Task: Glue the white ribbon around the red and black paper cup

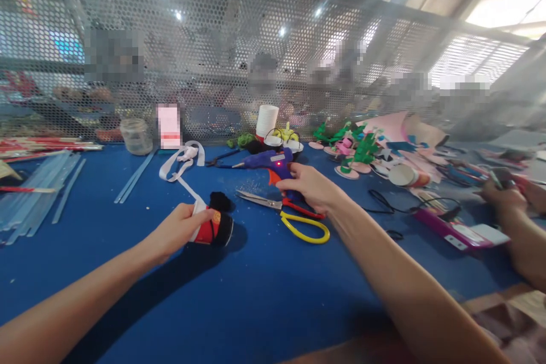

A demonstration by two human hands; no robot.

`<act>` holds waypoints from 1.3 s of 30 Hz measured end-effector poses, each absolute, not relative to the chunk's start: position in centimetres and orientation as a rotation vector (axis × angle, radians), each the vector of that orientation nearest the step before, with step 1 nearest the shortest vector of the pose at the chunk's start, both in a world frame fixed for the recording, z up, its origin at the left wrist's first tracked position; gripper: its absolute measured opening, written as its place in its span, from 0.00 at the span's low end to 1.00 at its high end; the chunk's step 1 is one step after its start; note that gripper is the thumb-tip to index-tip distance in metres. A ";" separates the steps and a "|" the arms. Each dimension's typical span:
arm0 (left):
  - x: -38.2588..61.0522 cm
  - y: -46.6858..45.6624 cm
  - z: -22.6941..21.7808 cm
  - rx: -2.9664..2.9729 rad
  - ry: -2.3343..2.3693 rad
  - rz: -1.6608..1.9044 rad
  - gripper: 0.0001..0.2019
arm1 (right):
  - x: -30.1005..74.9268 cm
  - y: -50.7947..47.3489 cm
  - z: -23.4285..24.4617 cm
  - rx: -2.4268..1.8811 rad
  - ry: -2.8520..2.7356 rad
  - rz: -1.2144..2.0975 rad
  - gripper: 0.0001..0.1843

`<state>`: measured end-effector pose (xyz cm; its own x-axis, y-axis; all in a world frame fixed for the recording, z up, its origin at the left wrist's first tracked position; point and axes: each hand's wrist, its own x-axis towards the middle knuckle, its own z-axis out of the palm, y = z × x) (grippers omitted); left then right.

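This is a craft workshop with shared benches. A long blue worktable [264,296] fills the view, fenced at 12 o'clock by a perforated metal screen [213,40] with other people seated behind it. Clear glue sticks [38,193] lie heaped at 9 o'clock. A glue gun [267,159] with its red light on and scissors [290,213] sit near the centre, by a red cup [209,232] trimmed in black. Cut foam shapes [358,145] in green and pink pile up at 2 o'clock, and another worker's hand [503,199] shows at 3 o'clock.
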<state>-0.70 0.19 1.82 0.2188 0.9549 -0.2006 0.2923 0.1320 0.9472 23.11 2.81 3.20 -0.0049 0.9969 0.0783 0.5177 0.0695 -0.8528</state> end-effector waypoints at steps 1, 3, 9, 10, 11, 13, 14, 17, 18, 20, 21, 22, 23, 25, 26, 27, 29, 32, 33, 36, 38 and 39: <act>-0.7 0.3 1.8 1.391 1.295 0.714 0.13 | 22.9 2.1 3.4 -1.438 -1.614 0.948 0.08; -0.8 0.5 1.6 1.389 1.304 0.654 0.14 | 22.3 0.7 3.5 -1.331 -1.659 1.104 0.07; -1.1 0.9 1.2 1.424 1.325 0.613 0.16 | 20.6 -2.0 3.1 -1.332 -1.768 1.065 0.10; -1.1 1.0 1.2 1.428 1.329 0.621 0.16 | 20.3 -2.3 3.1 -1.341 -1.761 1.084 0.10; -1.2 1.0 1.3 1.427 1.331 0.631 0.15 | 20.0 -2.6 3.0 -1.360 -1.756 1.103 0.10; -1.1 1.0 1.4 1.417 1.331 0.651 0.14 | 19.5 -3.1 3.0 -1.407 -1.762 1.102 0.08; -1.1 0.9 1.5 1.410 1.337 0.656 0.13 | 19.3 -3.4 2.9 -1.425 -1.777 1.074 0.06; -0.9 0.8 1.8 1.390 1.392 0.650 0.13 | 19.0 -3.8 2.6 -1.416 -1.848 0.918 0.07; -0.8 0.8 1.8 1.379 1.405 0.648 0.13 | 19.0 -3.9 2.5 -1.407 -1.868 0.857 0.08; -0.6 0.8 1.8 1.364 1.405 0.654 0.13 | 19.0 -3.9 2.4 -1.388 -1.917 0.752 0.08; -0.6 0.8 1.7 1.357 1.397 0.659 0.13 | 18.9 -3.9 2.3 -1.374 -1.944 0.704 0.08; -0.5 0.8 1.7 1.351 1.390 0.665 0.13 | 18.9 -3.9 2.2 -1.360 -1.974 0.657 0.08; -0.5 0.8 1.7 1.347 1.387 0.668 0.13 | 18.9 -3.8 2.2 -1.347 -2.002 0.612 0.07; -0.6 0.8 1.6 1.346 1.386 0.668 0.13 | 18.8 -3.9 2.1 -1.330 -2.052 0.541 0.06; -0.6 0.8 1.5 1.350 1.388 0.668 0.13 | 18.8 -3.9 2.1 -1.332 -2.063 0.513 0.06; -0.6 0.8 1.4 1.358 1.391 0.671 0.13 | 18.7 -4.0 2.1 -1.339 -2.070 0.495 0.06; -0.7 0.8 1.3 1.374 1.397 0.676 0.13 | 18.7 -4.2 2.2 -1.345 -2.078 0.494 0.07; -0.7 0.8 1.3 1.371 1.395 0.681 0.14 | 18.6 -4.4 2.3 -1.361 -2.097 0.483 0.07; -0.7 0.8 1.3 1.367 1.395 0.686 0.14 | 18.6 -4.4 2.3 -1.371 -2.104 0.466 0.07; -0.7 0.8 1.4 1.367 1.404 0.698 0.13 | 18.6 -4.4 2.3 -1.382 -2.125 0.430 0.06; -0.6 0.8 1.4 1.370 1.411 0.693 0.13 | 18.7 -4.4 2.2 -1.371 -2.151 0.460 0.05; -0.6 0.8 1.3 1.371 1.413 0.689 0.13 | 18.7 -4.5 2.2 -1.372 -2.161 0.467 0.05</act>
